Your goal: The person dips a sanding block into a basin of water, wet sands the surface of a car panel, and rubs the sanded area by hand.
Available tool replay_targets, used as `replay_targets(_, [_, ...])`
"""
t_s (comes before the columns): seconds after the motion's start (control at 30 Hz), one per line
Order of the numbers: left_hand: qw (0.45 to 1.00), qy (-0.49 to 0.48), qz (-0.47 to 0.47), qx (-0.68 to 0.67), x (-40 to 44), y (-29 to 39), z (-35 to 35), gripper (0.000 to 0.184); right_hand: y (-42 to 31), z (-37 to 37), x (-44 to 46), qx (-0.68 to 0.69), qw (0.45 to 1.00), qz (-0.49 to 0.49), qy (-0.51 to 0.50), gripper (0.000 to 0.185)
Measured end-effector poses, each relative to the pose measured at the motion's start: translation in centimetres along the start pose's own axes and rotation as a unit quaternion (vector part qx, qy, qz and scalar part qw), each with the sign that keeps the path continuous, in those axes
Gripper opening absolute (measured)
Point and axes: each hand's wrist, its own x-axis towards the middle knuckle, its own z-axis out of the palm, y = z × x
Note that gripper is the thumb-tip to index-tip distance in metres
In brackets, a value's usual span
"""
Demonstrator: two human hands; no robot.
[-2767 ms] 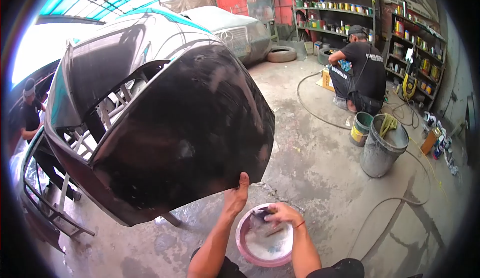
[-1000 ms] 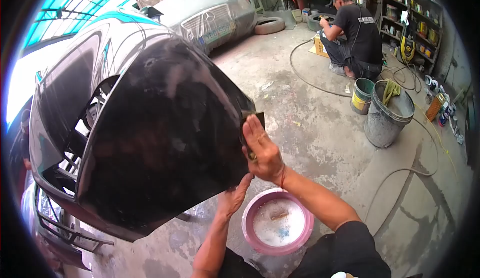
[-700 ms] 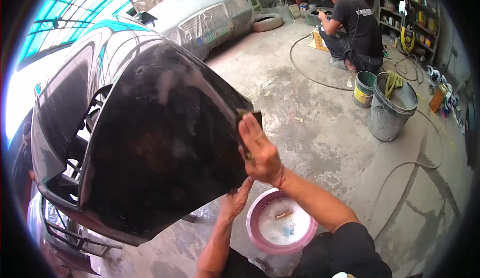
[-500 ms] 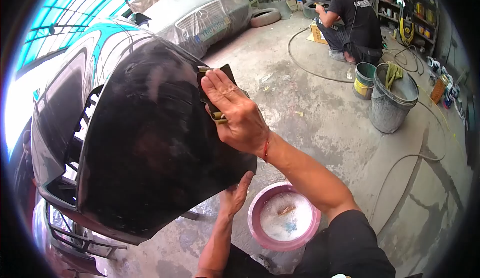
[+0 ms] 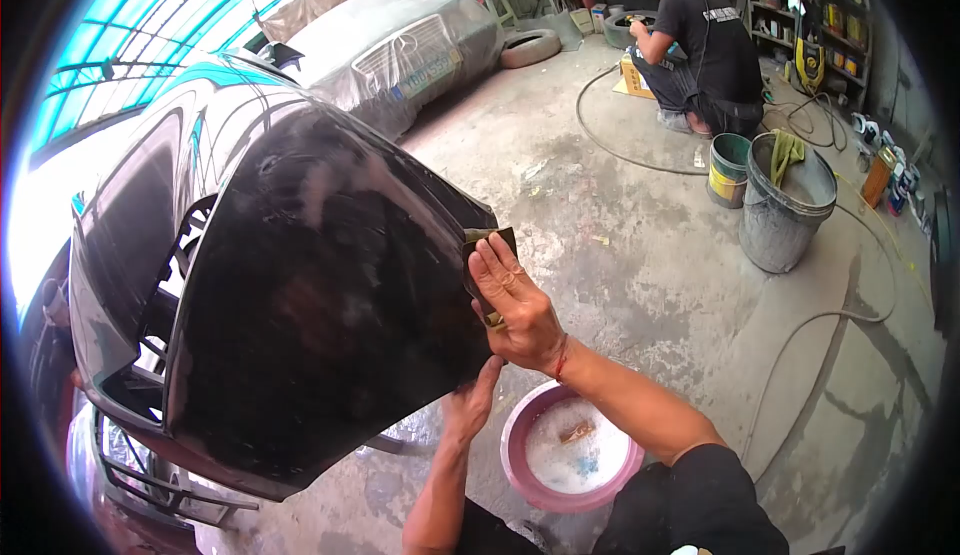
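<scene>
A large black car bumper (image 5: 320, 295) fills the left half of the head view, its glossy side smeared with dull, pale patches. My right hand (image 5: 520, 300) presses a folded sheet of sandpaper (image 5: 502, 245), dark with an olive-brown side, against the bumper's right edge. Its fingers lie flat together over the sheet, and a curled part shows beneath the palm. Below it, my left hand (image 5: 472, 405) grips the lower right edge of the bumper, thumb along the rim. The other left fingers are hidden behind the panel.
On the floor below my right arm stands a pink basin (image 5: 515, 445) of foamy water with a brown piece in it. A grey bucket (image 5: 775, 225) and smaller pail (image 5: 727, 180) stand right. Beyond, a person (image 5: 705, 45) crouches near a hose; a covered car (image 5: 400, 55) is behind.
My right hand has slid the sandpaper down and to the right along the bumper's edge, closer to my left hand. My left hand still holds the lower edge. The view has shifted slightly.
</scene>
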Motion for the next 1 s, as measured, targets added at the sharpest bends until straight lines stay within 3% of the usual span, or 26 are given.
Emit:
replay_targets(0.07, [1.0, 0.005, -0.006, 0.006, -0.3, 0.4, 0.4, 0.034, -0.1, 0.5, 1.0, -0.006, 1.0, 0.007, 0.017, 0.054])
replay_targets(0.17, [1.0, 0.017, -0.016, 0.0, -0.6, 0.2, 0.7, 0.035, -0.4, 0.8, 9.0, 0.009, 0.998, -0.058, 0.01, 0.064])
replay_targets(0.33, [1.0, -0.005, -0.004, 0.011, -0.2, -0.7, -0.2, 0.036, 0.4, 0.1, -0.6, 0.0, 1.0, 0.016, -0.005, 0.054])
replay_targets(0.47, [1.0, 0.001, -0.006, -0.022, -0.7, 0.1, 0.4, 0.034, -0.4, 0.1, 0.4, 0.015, 0.999, 0.029, 0.023, 0.058])
replay_targets(0.63, [1.0, 0.012, -0.005, -0.019, -0.5, 0.9, 1.1, 0.034, -1.6, 1.6, 12.8, 0.029, 0.996, -0.086, 0.007, 0.063])
replay_targets(0.7, [1.0, 0.016, 0.012, -0.022, -0.6, 0.9, 1.2, 0.036, -2.1, 2.3, 15.0, 0.018, 0.991, -0.129, 0.022, 0.054])
replay_targets(0.77, [1.0, 0.005, -0.008, -0.014, -0.8, -0.1, 0.3, 0.038, -1.5, 2.5, 12.5, 0.026, 0.991, -0.128, 0.022, 0.057])
replay_targets(1.0, [1.0, -0.002, -0.005, -0.009, -0.5, -0.4, -0.1, 0.039, -0.2, 0.0, -6.0, -0.035, 0.997, 0.009, -0.067, 0.065])
